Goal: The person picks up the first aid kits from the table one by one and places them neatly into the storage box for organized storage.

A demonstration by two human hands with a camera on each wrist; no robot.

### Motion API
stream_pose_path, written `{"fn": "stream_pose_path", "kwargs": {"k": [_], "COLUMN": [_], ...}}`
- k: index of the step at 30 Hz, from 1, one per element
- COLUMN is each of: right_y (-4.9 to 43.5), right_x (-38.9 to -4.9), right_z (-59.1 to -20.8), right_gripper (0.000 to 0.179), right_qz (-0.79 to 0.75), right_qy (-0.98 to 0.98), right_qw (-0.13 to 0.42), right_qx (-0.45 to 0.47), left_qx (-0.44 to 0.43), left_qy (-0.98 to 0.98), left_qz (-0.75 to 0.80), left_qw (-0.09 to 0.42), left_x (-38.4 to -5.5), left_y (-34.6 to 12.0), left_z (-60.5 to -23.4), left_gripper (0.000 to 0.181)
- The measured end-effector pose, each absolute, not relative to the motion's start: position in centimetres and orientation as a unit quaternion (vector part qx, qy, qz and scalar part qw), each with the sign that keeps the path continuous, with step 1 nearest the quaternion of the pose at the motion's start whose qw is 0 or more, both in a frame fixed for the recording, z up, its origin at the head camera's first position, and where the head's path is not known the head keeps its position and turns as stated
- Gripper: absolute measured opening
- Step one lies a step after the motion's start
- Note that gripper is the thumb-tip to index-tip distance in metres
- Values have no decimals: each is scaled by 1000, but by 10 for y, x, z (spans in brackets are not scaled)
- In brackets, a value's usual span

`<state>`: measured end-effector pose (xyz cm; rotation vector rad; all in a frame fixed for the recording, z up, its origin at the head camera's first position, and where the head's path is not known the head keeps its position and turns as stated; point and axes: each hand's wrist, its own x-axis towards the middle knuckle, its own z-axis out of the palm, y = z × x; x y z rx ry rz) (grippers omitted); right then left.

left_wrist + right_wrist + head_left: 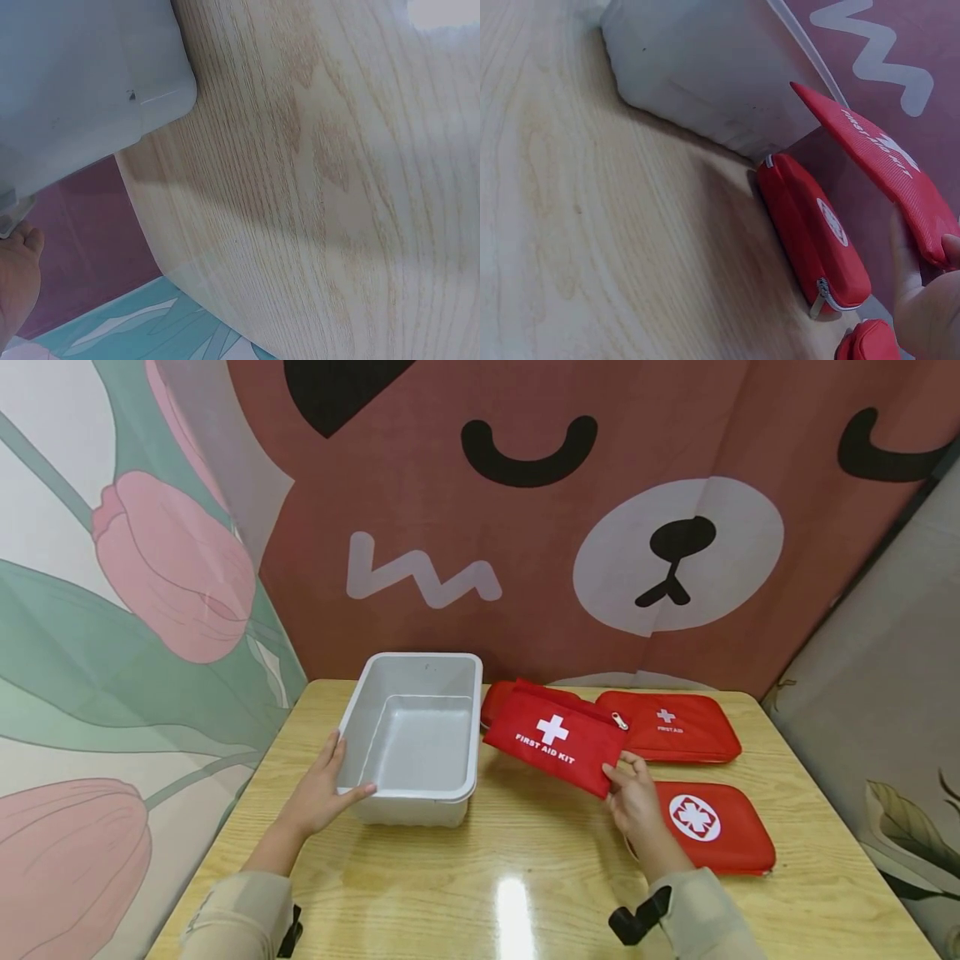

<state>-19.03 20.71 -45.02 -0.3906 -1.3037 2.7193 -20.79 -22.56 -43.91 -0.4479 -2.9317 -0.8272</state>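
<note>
Touching one grey bin (412, 811), the left hand (318, 789) spreads its fingers wide. Beside it, the right wrist view shows a red case's (802, 225) emblem (832, 222) and zip (824, 289), hidden in the head view by one pouch (551, 745) raised above the surface (420, 893), its corner pinched in the right hand's (636, 806) fingers. Two more cases (675, 743) (738, 827) lie rightmost.

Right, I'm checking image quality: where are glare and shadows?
Head: bright glare streak low on the table, faint shadow below the pouch; left wrist: white glare at top right, a soft shadow across the table; right wrist: soft shadows beside the tub and larger case.
</note>
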Motion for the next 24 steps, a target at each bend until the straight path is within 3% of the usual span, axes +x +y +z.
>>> {"fn": "stream_pose_path", "kwargs": {"k": [24], "right_y": [200], "right_x": [-197], "right_z": [-435], "right_gripper": [28], "right_qz": [919], "right_qy": [-378], "right_qw": [67], "right_qx": [-95], "left_qx": [-145], "left_qy": [-949], "left_qz": [-277], "left_qw": [31], "left_x": [-207], "left_y": [-225], "left_z": [-439], "left_gripper": [95]}}
